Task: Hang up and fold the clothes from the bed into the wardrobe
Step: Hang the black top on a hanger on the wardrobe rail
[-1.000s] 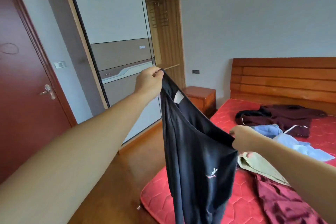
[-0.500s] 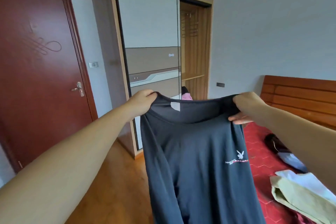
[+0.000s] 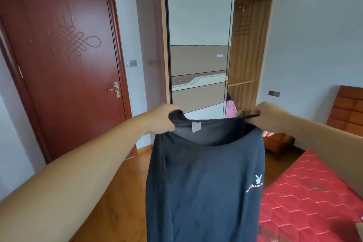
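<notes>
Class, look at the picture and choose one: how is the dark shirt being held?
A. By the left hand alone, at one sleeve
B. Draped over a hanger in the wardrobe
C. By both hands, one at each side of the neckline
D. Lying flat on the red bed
C: the left hand and the right hand each have a grip on one side of the neckline, and the dark shirt hangs down between them in front of the wardrobe.

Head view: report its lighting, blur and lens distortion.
Head view: soft, even daylight, with no hard shadows or glare. The wide-angle lens bows the door frame and wardrobe edges and swells the near forearms. The wardrobe's open interior looks slightly smeared. The dark shirt, in the grip of the left hand and right hand, reads sharp enough to show its logo.
</notes>
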`<state>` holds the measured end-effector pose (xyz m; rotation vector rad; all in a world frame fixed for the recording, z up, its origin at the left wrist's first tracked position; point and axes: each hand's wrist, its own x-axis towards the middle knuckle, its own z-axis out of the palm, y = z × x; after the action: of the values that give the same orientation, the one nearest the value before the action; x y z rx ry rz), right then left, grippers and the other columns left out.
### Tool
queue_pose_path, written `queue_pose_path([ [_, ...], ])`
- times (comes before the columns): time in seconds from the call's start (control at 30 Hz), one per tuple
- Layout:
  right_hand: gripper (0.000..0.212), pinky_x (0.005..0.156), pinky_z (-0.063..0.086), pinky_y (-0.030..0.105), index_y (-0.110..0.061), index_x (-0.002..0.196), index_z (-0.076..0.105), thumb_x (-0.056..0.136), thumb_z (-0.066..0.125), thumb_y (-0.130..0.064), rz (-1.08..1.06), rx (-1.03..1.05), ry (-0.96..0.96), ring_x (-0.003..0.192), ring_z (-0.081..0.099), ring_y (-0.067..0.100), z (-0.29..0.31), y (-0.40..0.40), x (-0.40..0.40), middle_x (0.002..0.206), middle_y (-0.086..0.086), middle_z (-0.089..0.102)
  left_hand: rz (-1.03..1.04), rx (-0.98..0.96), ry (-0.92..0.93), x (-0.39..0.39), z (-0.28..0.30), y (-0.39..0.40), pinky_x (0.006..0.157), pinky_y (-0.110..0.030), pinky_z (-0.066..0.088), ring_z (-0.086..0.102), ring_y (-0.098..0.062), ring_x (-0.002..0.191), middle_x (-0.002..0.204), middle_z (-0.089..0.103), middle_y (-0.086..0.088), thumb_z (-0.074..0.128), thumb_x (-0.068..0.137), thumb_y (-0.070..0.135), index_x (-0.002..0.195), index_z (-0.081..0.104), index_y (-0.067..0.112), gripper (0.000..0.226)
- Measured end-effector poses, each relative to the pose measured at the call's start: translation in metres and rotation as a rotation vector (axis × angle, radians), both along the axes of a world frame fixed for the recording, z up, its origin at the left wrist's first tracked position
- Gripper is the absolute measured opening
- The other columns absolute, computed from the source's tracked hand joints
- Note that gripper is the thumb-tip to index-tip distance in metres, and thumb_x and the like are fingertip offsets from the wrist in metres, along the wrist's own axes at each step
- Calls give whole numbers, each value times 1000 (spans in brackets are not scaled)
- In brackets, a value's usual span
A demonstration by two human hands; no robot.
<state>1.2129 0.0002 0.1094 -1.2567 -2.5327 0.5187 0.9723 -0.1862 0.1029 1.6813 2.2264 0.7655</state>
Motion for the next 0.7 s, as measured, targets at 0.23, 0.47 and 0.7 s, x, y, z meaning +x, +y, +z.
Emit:
queue_pose_path([
  [0.23, 16, 52, 57, 30, -7, 86, 65, 91, 53, -16, -84, -100, 166, 56, 70, 28, 4, 58, -120, 71, 18, 70, 87, -54, 15, -115, -20, 12, 67, -29, 50, 63, -23, 88, 100, 64, 0, 55, 76, -8, 106, 61, 28, 47],
  [0.47, 10, 48, 55, 27, -11, 75, 62, 85, 61, -12, 66, 6, 128, 60, 68, 25, -10, 150, -235, 79, 15, 70, 203, -344, 312, -249, -17, 39, 66, -30, 44, 53, -16, 75, 77, 54, 6, 50, 77, 0, 79, 55, 23, 24],
  [0.7, 33, 64, 59, 32, -21, 87, 69, 84, 47, 3, 298, -191, -148, 81, 66, 19, -33, 217, -351, 95, 3, 68, 258, -419, -298, -345, -9, 84, 87, -35, 58, 70, -27, 98, 100, 73, -14, 40, 87, -6, 99, 70, -1, 33],
])
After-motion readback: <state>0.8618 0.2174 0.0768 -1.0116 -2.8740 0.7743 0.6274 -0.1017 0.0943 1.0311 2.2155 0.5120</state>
